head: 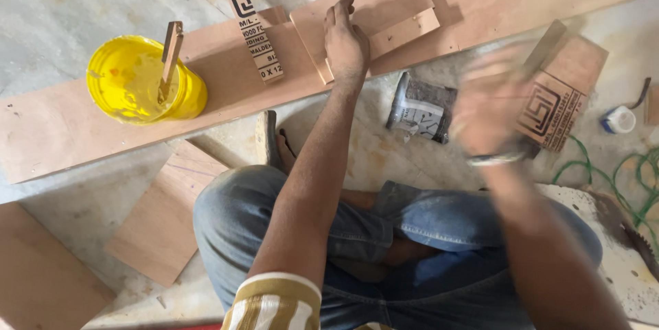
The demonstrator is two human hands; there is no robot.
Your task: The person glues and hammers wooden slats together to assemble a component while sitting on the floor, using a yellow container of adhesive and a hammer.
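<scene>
The person sat cross-legged on the concrete floor (75, 1), jeans-clad knees toward the long plywood board (226, 90) that lay slantwise across it. The left hand (345, 40) lay palm down on a small plywood piece (384, 1) resting on that board near its middle, its fingers (340, 14) held close together and flat, pressing the piece rather than pinching it. A smaller offcut (405, 31) lay just beside the hand, touching the same piece.

The right hand (489, 103) hung above the floor on the near side of the board, blurred; it seemed closed round a dark tool handle (542, 45), though how its fingers sat could not be told. A watch band (495, 159) circled the wrist.

A yellow bucket (141, 83) with a wooden stick (168, 59) standing in it sat on the board's left part. A printed plywood strip (250, 21) crossed the board beside it. A grey packet (420, 110) lay on the floor between the two hands, and a printed plywood square (563, 97) lay beyond the right hand, near a small white bottle (620, 119) and green cord (618, 172).
</scene>
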